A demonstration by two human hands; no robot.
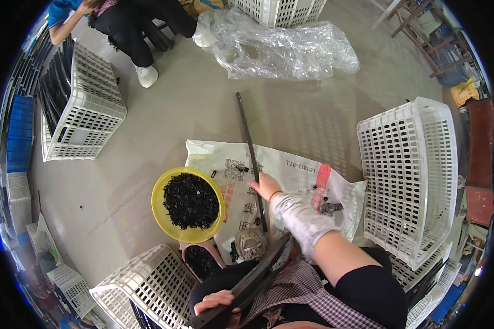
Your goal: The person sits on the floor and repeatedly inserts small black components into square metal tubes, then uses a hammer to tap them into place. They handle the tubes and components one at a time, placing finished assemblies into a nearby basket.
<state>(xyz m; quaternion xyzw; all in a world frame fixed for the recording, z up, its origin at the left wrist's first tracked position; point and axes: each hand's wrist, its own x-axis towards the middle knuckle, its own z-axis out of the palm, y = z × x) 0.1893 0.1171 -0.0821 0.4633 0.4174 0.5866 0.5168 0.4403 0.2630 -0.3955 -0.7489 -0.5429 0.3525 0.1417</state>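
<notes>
A long thin black strip (245, 129) lies across a printed white woven sack (291, 159) on the floor. My right hand (267, 187) is closed on that strip near its middle, the arm reaching forward in a pale sleeve cover. Low in the view, my left hand (214, 300) has its fingers wrapped over a dark bar (252, 282) resting across my lap. Left of the sack's middle is a yellow basin (158, 205) full of small black clips or pieces. Below it sits a pinkish container (217, 253) holding more small black pieces. A few loose dark pieces (330, 208) lie on the sack.
White perforated crates stand at right (392, 175), lower left (142, 274) and upper left (93, 104), the last holding long black strips. Crumpled clear plastic (291, 52) lies ahead. Another person (137, 33) sits at upper left. Wooden frames (428, 41) stand at upper right.
</notes>
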